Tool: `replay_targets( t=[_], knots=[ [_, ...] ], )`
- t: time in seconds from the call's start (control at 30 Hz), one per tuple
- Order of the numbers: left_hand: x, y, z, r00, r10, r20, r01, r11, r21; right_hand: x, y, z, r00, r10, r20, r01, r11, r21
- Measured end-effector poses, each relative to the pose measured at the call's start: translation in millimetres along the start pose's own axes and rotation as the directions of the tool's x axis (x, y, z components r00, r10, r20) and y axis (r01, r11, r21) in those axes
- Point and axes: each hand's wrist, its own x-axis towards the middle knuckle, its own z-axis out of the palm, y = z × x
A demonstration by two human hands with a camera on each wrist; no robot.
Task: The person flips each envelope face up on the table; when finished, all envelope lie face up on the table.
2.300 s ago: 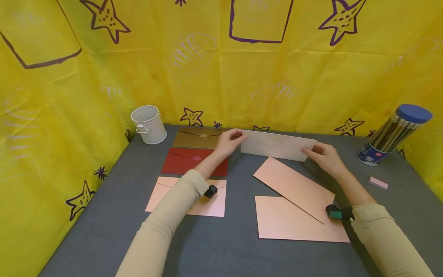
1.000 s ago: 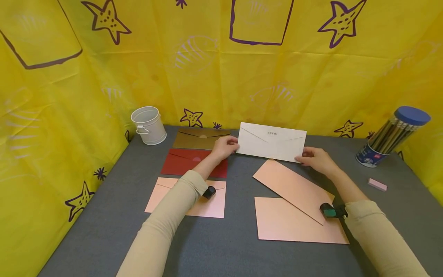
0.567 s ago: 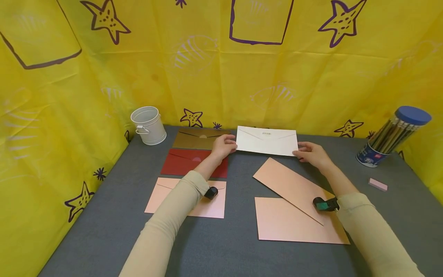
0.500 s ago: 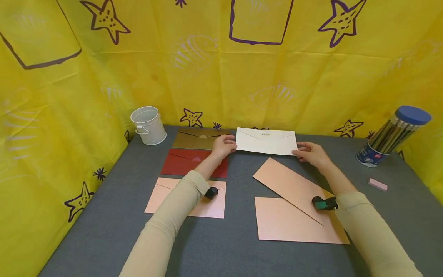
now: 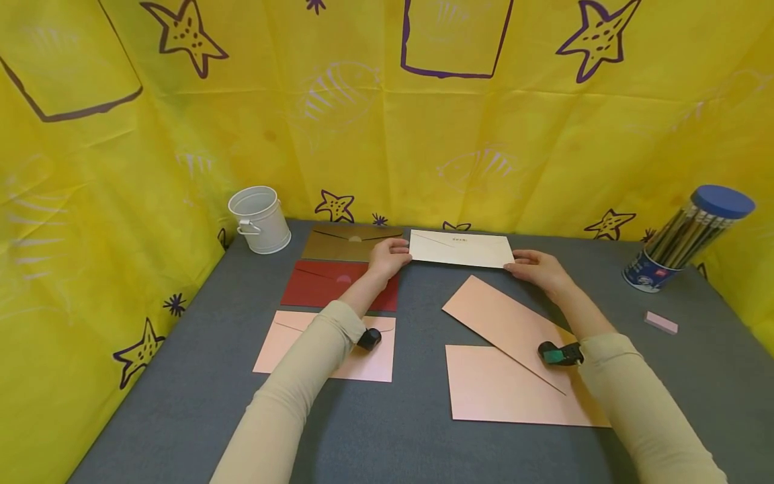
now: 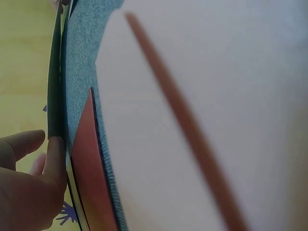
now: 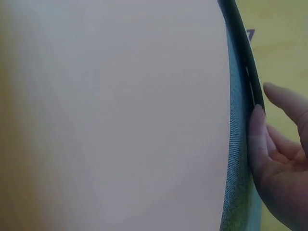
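Observation:
At the back of the table, a white envelope (image 5: pixel 461 249) lies almost flat, its flap side up, a thin dark shadow along its front edge. My left hand (image 5: pixel 388 258) pinches its left end, and my right hand (image 5: pixel 540 270) pinches its right end. In the left wrist view the envelope shows edge-on, with the left thumb (image 6: pixel 55 156) against it. The right wrist view has the right thumb (image 7: pixel 258 127) at the other end's edge. To its left lie a gold envelope (image 5: pixel 338 243), a red envelope (image 5: pixel 323 286) and a pink envelope (image 5: pixel 290 343), the last partly covered by my left forearm.
Two pink envelopes overlap at right: a slanted one (image 5: pixel 502 316) on a straight one (image 5: pixel 502 390). A white bucket (image 5: pixel 260 220) stands back left. A blue-lidded tub of pencils (image 5: pixel 686 238) and a pink eraser (image 5: pixel 661 323) are far right. A yellow curtain (image 5: pixel 387 134) hangs behind.
The white envelope, first raised with its plain side showing, has turned flap side up, come down towards the table and shifted slightly left. My right hand has moved left with it.

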Motion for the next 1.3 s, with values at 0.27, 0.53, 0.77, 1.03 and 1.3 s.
replay_targets(
  t=[0.27, 0.53, 0.77, 1.03, 1.3],
  knots=[
    [-2.1, 1.4, -1.3, 0.999, 0.017, 0.040, -0.020, 0.998, 0.062, -1.7, -1, -1, 1.000, -0.004, 0.017, 0.005, 0.998, -0.069],
    [-3.2, 2.2, 0.9, 0.999, 0.040, 0.036, -0.044, 0.994, 0.102, -2.9, -5, 4, 0.998, -0.011, -0.062, -0.001, 0.983, -0.186],
    [-3.6, 1.1, 2.1, 0.997, 0.068, 0.037, -0.073, 0.988, 0.137, -2.2, -5, 6, 0.996, -0.007, -0.086, -0.016, 0.966, -0.259],
    [-8.1, 2.0, 3.2, 0.994, 0.096, 0.055, -0.106, 0.968, 0.229, -2.5, -6, 6, 0.996, -0.004, -0.093, -0.024, 0.954, -0.300],
    [-11.2, 2.3, 5.8, 0.994, 0.085, 0.073, -0.100, 0.965, 0.242, -5.0, -5, 5, 0.995, -0.030, -0.095, 0.000, 0.954, -0.301]
  ],
)
